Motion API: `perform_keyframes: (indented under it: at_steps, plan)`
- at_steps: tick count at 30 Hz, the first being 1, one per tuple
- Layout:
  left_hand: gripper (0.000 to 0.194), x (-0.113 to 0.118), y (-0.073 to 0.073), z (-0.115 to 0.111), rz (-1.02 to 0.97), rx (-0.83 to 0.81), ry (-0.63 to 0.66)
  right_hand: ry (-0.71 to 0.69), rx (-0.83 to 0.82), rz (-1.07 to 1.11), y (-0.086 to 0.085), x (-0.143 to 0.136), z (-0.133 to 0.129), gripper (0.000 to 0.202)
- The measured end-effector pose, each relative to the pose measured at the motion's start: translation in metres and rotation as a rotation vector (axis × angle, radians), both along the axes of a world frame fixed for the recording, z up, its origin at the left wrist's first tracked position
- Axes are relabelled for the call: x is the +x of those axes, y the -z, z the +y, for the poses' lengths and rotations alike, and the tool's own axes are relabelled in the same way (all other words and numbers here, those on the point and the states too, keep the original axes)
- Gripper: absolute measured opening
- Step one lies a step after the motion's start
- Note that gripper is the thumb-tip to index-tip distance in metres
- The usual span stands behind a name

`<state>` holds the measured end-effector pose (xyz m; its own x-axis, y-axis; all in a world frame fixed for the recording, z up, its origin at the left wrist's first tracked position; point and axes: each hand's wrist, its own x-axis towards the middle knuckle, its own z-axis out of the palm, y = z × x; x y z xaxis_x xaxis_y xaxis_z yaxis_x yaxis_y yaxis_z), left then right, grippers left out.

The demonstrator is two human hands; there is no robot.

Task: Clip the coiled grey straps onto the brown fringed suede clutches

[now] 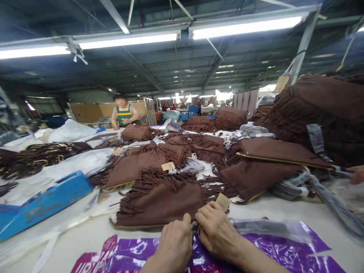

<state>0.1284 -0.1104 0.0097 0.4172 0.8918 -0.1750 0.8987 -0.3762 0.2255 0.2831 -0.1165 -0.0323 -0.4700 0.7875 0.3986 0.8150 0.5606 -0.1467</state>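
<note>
A dark brown fringed bag (167,203) lies flat in front of me, its gold zip edge toward me. At its near right corner my left hand (175,242) and my right hand (217,230) meet, both closed with fingers curled. A small metal piece (194,223) shows between the thumbs; the rest of it is hidden by my fingers. A tan paper tag (223,202) sticks up behind my right hand. To the right runs a strap in clear wrapping (258,226), its left end hidden by my right hand. Purple printed plastic (136,248) lies under my wrists.
Several more fringed bags (256,178) cover the table, with a tall pile (327,102) at the right. A blue tape dispenser-like object (54,204) stands at left. Another person (125,113) is across the table; someone else's hand (356,174) enters at the right edge.
</note>
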Motion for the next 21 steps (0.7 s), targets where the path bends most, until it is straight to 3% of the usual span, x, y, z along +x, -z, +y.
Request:
perform_keyframes:
  at_steps: [6,16,21]
  plan:
    - [0.021,-0.017,-0.003,0.007,-0.044,0.015,0.016,0.051,-0.021,0.111,0.001,0.000,0.005,0.011]
    - [0.023,-0.026,0.003,0.007,0.069,-0.008,0.067,-0.083,-0.301,0.239,-0.009,0.013,-0.001,0.023]
    - [0.020,-0.055,-0.002,0.012,0.138,-0.007,0.019,0.064,-0.188,0.143,-0.004,0.006,0.001,0.017]
